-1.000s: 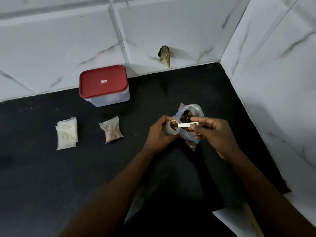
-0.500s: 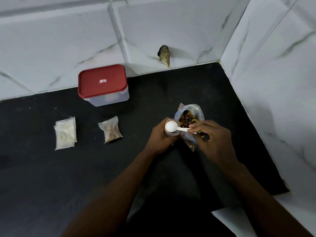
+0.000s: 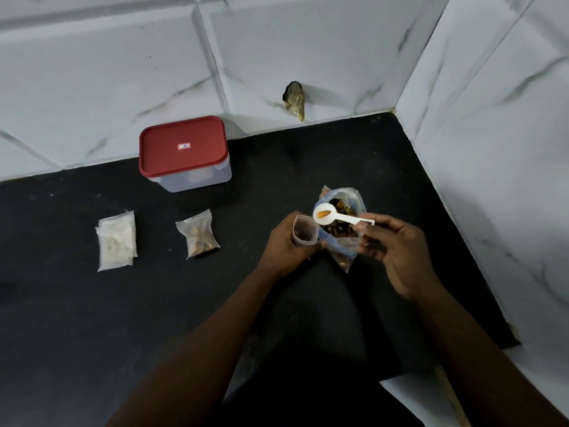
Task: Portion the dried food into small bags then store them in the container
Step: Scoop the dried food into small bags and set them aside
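Note:
My left hand (image 3: 284, 245) holds a small clear bag (image 3: 304, 231) upright with its mouth open. My right hand (image 3: 397, 252) pinches the handle of a white plastic scoop (image 3: 329, 214), bowl up, with an orange bit in it. The scoop hovers over a larger open bag of dried food (image 3: 343, 226) standing between my hands. A filled small bag (image 3: 199, 234) lies flat to the left. The clear container with a red lid (image 3: 184, 152) stands shut by the back wall.
A stack of pale small bags (image 3: 116, 240) lies at the left on the black counter (image 3: 92, 303). Marble-tiled walls close off the back and right. A dark chip (image 3: 295, 100) shows in the back wall tile.
The scoop has turned from bowl-down over the small bag to bowl-up and shifted right, over the large bag. My left hand still holds the small bag.

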`<state>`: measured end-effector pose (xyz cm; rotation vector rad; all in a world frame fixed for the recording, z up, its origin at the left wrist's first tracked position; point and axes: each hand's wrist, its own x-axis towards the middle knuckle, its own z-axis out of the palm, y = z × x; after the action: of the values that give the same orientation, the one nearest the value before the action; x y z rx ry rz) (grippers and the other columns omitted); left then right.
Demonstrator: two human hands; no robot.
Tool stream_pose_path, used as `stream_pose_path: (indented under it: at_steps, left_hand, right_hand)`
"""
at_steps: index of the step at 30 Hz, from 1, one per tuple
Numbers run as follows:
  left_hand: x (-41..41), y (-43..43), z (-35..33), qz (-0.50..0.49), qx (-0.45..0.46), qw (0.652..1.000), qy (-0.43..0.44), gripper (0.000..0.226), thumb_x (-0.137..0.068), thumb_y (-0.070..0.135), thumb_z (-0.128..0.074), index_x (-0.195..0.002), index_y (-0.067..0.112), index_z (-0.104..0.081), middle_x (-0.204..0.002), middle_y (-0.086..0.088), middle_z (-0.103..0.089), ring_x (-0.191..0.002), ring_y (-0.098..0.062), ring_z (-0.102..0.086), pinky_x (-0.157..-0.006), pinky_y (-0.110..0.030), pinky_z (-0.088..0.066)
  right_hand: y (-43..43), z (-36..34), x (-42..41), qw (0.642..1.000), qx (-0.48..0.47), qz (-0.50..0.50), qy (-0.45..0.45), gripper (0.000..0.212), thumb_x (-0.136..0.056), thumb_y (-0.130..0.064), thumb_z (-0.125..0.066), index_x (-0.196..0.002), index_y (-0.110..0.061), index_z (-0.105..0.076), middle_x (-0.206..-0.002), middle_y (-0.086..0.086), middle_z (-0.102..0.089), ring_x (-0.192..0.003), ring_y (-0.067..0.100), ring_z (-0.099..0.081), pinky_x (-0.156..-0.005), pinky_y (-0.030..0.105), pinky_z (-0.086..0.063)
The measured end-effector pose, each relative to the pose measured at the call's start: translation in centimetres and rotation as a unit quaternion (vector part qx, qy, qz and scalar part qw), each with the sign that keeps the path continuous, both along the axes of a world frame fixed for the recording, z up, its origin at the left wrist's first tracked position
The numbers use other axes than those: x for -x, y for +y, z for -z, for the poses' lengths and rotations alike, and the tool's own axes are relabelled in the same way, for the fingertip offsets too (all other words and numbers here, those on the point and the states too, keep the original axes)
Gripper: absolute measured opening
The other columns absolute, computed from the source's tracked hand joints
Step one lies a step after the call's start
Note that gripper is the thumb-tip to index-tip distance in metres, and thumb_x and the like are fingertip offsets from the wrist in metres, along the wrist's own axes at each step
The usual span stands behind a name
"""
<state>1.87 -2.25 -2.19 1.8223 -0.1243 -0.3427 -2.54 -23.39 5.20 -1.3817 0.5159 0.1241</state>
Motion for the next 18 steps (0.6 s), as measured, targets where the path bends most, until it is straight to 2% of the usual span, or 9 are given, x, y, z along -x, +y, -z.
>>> stream_pose_path:
  at_steps: [4, 7, 9, 12, 16, 18]
  left_hand:
    - [0.3, 0.2, 0.0, 0.000, -0.021, 1.000, 0.003, 0.042, -0.079, 0.023, -0.088, -0.115, 0.024, -0.064, -0.112, 0.007, -0.069, -0.103, -0.003, -0.067, -0.086, -0.025, -0.058]
    - [0.5, 0.5, 0.2, -0.002, -0.035, 0.999, 0.006, 0.045, -0.078, 0.023, -0.089, -0.115, 0.025, -0.064, -0.113, 0.008, -0.069, -0.103, -0.001, -0.066, -0.086, -0.024, -0.057]
    - [0.6, 0.6, 0.3, 0.000, -0.038, 0.999, 0.005, 0.047, -0.077, 0.023, -0.089, -0.117, 0.025, -0.064, -0.114, 0.010, -0.068, -0.105, 0.000, -0.066, -0.087, -0.022, -0.056]
    - [0.6, 0.7, 0.2, 0.005, -0.036, 0.999, 0.002, 0.051, -0.078, 0.021, -0.088, -0.121, 0.026, -0.063, -0.117, 0.012, -0.067, -0.108, 0.003, -0.064, -0.086, -0.015, -0.054]
    - [0.6, 0.8, 0.5, 0.006, -0.036, 0.999, 0.008, 0.055, -0.078, 0.020, -0.088, -0.127, 0.026, -0.063, -0.121, 0.012, -0.067, -0.112, 0.003, -0.063, -0.089, -0.015, -0.054]
    - [0.6, 0.7, 0.7, 0.005, -0.040, 0.999, 0.017, 0.056, -0.078, 0.021, -0.088, -0.128, 0.027, -0.063, -0.123, 0.012, -0.068, -0.113, 0.003, -0.064, -0.091, -0.018, -0.054]
  right_hand:
    - [-1.7, 0.8, -0.9, 0.997, 0.072, 0.040, -0.003, 0.015, -0.091, -0.012, -0.072, -0.105, -0.016, -0.076, -0.094, 0.006, -0.078, -0.079, 0.013, -0.073, -0.070, 0.028, -0.060]
    - [-2.5, 1.2, -1.5, 0.979, 0.198, 0.018, -0.033, 0.016, -0.090, -0.013, -0.074, -0.105, -0.019, -0.077, -0.087, 0.000, -0.077, -0.075, 0.009, -0.073, -0.063, 0.021, -0.059]
    - [-2.8, 1.4, -1.7, 0.952, 0.299, -0.034, -0.054, 0.017, -0.089, -0.014, -0.076, -0.105, -0.020, -0.077, -0.087, -0.006, -0.076, -0.076, 0.004, -0.073, -0.061, 0.018, -0.058]
    - [-3.1, 1.8, -1.9, 0.894, 0.417, -0.117, -0.113, 0.016, -0.089, -0.017, -0.076, -0.104, -0.019, -0.078, -0.091, -0.009, -0.076, -0.081, -0.001, -0.071, -0.072, 0.017, -0.058]
    - [-2.2, 2.0, -2.2, 0.850, 0.468, -0.172, -0.173, 0.015, -0.091, -0.012, -0.074, -0.105, -0.014, -0.078, -0.097, -0.006, -0.076, -0.087, -0.002, -0.068, -0.078, 0.006, -0.049]
    - [-1.5, 2.1, -2.3, 0.837, 0.481, -0.188, -0.182, 0.015, -0.093, -0.011, -0.072, -0.106, -0.013, -0.078, -0.099, -0.003, -0.076, -0.090, 0.000, -0.069, -0.080, 0.008, -0.048]
